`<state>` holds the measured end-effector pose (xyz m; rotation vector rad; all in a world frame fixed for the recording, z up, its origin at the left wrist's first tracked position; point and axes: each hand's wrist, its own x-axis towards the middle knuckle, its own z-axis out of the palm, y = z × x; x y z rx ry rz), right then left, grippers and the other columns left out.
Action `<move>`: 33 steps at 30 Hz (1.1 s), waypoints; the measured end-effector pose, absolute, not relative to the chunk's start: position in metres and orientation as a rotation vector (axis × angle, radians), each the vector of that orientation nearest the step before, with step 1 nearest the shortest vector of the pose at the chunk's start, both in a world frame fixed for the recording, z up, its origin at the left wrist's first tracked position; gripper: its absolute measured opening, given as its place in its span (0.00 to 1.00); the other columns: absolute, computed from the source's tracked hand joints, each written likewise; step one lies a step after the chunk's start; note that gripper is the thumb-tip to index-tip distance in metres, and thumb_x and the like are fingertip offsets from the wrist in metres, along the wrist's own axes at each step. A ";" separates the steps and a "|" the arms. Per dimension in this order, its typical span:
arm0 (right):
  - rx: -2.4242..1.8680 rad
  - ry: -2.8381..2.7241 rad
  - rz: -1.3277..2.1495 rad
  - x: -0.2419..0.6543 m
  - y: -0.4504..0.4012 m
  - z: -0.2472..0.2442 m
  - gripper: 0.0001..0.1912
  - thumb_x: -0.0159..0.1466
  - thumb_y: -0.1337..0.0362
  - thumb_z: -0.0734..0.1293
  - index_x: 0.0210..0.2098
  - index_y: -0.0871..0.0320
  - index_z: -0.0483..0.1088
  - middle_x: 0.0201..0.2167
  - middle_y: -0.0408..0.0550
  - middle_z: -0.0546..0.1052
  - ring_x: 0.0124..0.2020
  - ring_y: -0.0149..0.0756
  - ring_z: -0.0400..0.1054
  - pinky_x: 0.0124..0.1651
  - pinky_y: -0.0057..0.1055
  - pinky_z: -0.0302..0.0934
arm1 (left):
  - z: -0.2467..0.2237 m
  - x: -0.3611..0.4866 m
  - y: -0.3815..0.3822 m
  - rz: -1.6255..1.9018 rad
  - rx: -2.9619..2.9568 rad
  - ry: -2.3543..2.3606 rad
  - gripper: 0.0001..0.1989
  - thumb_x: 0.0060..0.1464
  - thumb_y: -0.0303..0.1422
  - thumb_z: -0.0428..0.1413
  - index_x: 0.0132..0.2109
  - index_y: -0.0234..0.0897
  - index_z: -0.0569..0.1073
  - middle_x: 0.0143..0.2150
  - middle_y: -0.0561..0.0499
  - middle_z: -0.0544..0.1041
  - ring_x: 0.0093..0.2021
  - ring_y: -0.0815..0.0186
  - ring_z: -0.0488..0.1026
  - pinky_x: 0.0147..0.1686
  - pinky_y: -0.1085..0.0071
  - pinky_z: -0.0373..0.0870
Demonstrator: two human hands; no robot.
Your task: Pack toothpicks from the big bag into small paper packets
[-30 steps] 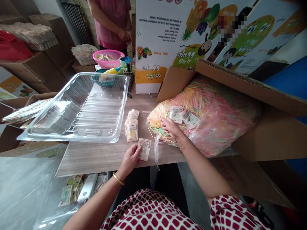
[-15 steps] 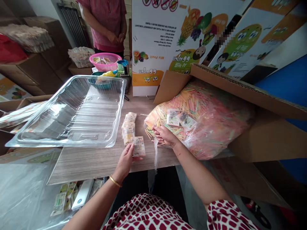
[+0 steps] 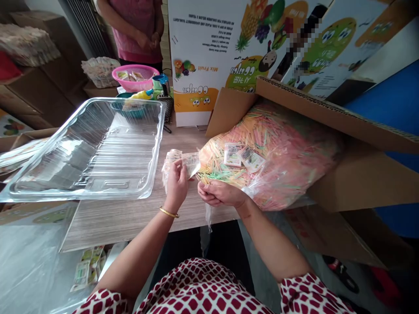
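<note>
My left hand (image 3: 178, 181) pinches a small printed packet (image 3: 191, 163) by its near edge. Just beyond and to the left lies a pile of similar packets (image 3: 172, 158) on the table, partly behind the hand. Close beside it, my right hand (image 3: 221, 192) is closed with curled fingers around thin candy sticks, whose yellowish ends (image 3: 203, 179) poke out at the fingertips. A large clear bag (image 3: 278, 148) full of pink, orange and green sticks lies open at the right hand. Two more packets (image 3: 233, 155) rest on top of the bag.
A clear plastic tray (image 3: 144, 192) stands on the wooden table (image 3: 98, 222) at the left. An open carton's flap (image 3: 327, 117) rises behind the bag. A pink basket (image 3: 135, 85) and printed cartons (image 3: 203, 52) are at the back, where another person (image 3: 137, 30) stands.
My left hand has moved forward and raised its packet, now tilted toward the right hand. My right hand has drawn back a little from the sticks, toward my body.
</note>
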<state>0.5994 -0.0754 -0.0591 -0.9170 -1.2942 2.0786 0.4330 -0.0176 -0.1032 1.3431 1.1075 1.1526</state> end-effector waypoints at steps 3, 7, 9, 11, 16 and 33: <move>-0.882 -1.276 2.070 0.603 -0.081 -0.062 0.24 0.72 0.45 0.61 0.28 0.56 0.56 0.21 0.34 0.53 0.17 0.22 0.42 0.18 0.24 0.37 | -0.107 0.419 -0.032 1.046 1.603 1.123 0.25 0.66 0.37 0.50 0.67 0.39 0.66 0.36 0.49 0.76 0.32 0.65 0.72 0.40 0.66 0.70; -0.938 -1.201 2.055 0.604 -0.086 -0.069 0.23 0.71 0.46 0.61 0.30 0.56 0.57 0.22 0.33 0.53 0.17 0.22 0.40 0.18 0.23 0.36 | -0.097 0.407 -0.044 0.945 1.596 1.026 0.17 0.62 0.36 0.52 0.51 0.38 0.81 0.49 0.45 0.81 0.51 0.56 0.76 0.54 0.61 0.69; -0.944 -1.211 2.052 0.601 -0.088 -0.073 0.23 0.72 0.47 0.61 0.29 0.56 0.57 0.21 0.34 0.53 0.17 0.22 0.42 0.18 0.23 0.37 | -0.090 0.407 -0.047 0.869 1.464 0.979 0.18 0.63 0.40 0.53 0.52 0.38 0.81 0.53 0.46 0.80 0.55 0.55 0.75 0.58 0.62 0.68; -0.976 -1.225 2.048 0.595 -0.090 -0.075 0.24 0.72 0.47 0.61 0.28 0.57 0.56 0.21 0.34 0.53 0.18 0.22 0.43 0.19 0.22 0.38 | -0.086 0.408 -0.049 0.815 1.372 0.913 0.20 0.62 0.44 0.56 0.53 0.36 0.81 0.54 0.46 0.80 0.57 0.56 0.74 0.59 0.63 0.67; -1.097 -1.249 2.044 0.594 -0.104 -0.071 0.24 0.70 0.44 0.62 0.30 0.57 0.57 0.21 0.34 0.54 0.18 0.22 0.45 0.19 0.22 0.40 | -0.086 0.399 -0.054 0.857 1.373 0.990 0.22 0.59 0.50 0.59 0.45 0.34 0.82 0.45 0.46 0.83 0.47 0.59 0.78 0.50 0.67 0.71; -1.575 -1.292 1.261 0.614 -0.086 -0.069 0.24 0.69 0.42 0.62 0.28 0.55 0.59 0.20 0.39 0.62 0.18 0.27 0.53 0.21 0.26 0.48 | -0.091 0.373 -0.087 0.603 1.885 0.951 0.19 0.68 0.47 0.50 0.51 0.44 0.81 0.50 0.52 0.82 0.50 0.62 0.78 0.51 0.70 0.69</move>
